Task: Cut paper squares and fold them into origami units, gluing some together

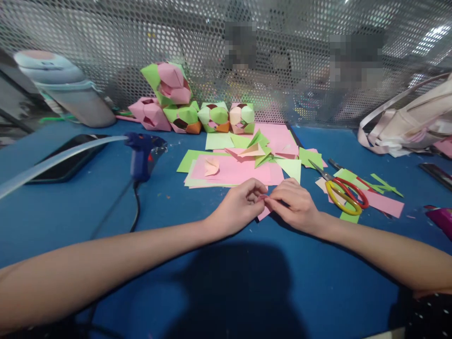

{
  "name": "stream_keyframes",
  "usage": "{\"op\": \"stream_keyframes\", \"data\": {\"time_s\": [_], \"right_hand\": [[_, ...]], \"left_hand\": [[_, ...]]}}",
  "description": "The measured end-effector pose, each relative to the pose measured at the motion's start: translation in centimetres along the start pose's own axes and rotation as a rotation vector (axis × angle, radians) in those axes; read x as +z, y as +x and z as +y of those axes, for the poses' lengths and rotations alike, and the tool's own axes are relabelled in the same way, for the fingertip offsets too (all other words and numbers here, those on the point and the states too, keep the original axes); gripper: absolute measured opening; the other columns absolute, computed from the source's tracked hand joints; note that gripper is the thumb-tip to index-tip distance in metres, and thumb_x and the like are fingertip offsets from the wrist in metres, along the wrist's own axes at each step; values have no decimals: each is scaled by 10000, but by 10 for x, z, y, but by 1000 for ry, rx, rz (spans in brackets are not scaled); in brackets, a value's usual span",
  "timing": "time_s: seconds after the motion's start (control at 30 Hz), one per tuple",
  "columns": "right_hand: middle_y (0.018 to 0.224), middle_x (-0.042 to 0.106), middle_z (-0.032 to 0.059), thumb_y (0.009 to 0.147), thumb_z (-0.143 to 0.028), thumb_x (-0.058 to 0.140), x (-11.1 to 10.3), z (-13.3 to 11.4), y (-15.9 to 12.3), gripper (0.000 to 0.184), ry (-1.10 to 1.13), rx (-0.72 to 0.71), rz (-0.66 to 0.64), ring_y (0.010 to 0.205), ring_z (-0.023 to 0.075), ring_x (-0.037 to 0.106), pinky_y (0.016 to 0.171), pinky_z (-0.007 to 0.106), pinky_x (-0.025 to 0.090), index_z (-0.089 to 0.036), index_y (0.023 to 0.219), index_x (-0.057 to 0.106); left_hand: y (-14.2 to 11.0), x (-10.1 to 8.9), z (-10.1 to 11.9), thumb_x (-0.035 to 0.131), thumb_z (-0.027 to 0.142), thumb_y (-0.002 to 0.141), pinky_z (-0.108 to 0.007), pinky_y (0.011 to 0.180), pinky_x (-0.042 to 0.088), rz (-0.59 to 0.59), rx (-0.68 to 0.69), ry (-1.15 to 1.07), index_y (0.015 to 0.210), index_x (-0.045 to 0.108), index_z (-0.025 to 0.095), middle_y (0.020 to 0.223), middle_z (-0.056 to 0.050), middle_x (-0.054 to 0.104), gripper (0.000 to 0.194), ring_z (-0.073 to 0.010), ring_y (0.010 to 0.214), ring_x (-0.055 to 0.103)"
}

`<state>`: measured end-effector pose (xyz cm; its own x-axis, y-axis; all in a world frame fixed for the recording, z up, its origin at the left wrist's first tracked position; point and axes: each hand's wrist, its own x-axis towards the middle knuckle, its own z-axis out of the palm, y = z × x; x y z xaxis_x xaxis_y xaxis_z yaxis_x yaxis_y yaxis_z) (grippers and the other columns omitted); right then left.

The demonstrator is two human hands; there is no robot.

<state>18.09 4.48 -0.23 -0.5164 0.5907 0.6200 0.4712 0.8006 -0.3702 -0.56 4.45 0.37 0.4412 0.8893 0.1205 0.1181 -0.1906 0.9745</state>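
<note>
Between my two hands is a small piece of pink paper point(264, 213), partly hidden by the fingers. My left hand point(243, 202) pinches its left side, and my right hand point(294, 202) pinches it from the right, fingertips nearly meeting. Just beyond them lie stacked pink and green paper sheets point(240, 172), with folded green and pink pieces point(259, 149) on top. A small folded peach piece point(212, 166) rests on the stack's left part. To the right of my right hand, scissors point(348, 193) with red and yellow handles lie on paper scraps point(383, 202).
A blue glue gun point(141, 157) with a glue stick and cord stands at left, near a dark tablet point(67, 157) and a large bottle point(70, 89). Folded paper balls point(180, 117) line a perforated metal screen point(300, 61). A pale bag point(416, 117) sits at right; people are behind the screen.
</note>
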Motion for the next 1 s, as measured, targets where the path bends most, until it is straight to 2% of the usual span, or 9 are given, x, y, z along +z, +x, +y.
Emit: {"op": "stream_keyframes", "data": {"time_s": [0.23, 0.5, 1.0], "right_hand": [[724, 642, 6, 901, -273, 585, 3, 1, 1, 140, 2, 117, 19, 698, 143, 571, 740, 326, 411, -193, 791, 618], [689, 621, -11, 923, -263, 550, 2, 1, 3, 230, 25, 181, -30, 675, 120, 539, 708, 285, 395, -181, 714, 601], [697, 612, -9, 944, -264, 504, 3, 2, 0, 254, -19, 152, -26, 683, 120, 528, 702, 273, 389, -185, 717, 587]], "left_hand": [[3, 1, -3, 600, 183, 749, -193, 533, 421, 30, 2, -85, 884, 513, 168, 716, 42, 527, 161, -79, 595, 531], [4, 3, -3, 544, 135, 730, -189, 495, 388, 58, 13, -32, 863, 494, 169, 668, 64, 481, 147, -74, 551, 499], [4, 3, -4, 530, 168, 751, -209, 546, 398, 63, 43, 88, 845, 542, 155, 694, 37, 531, 95, -92, 598, 499]]}}
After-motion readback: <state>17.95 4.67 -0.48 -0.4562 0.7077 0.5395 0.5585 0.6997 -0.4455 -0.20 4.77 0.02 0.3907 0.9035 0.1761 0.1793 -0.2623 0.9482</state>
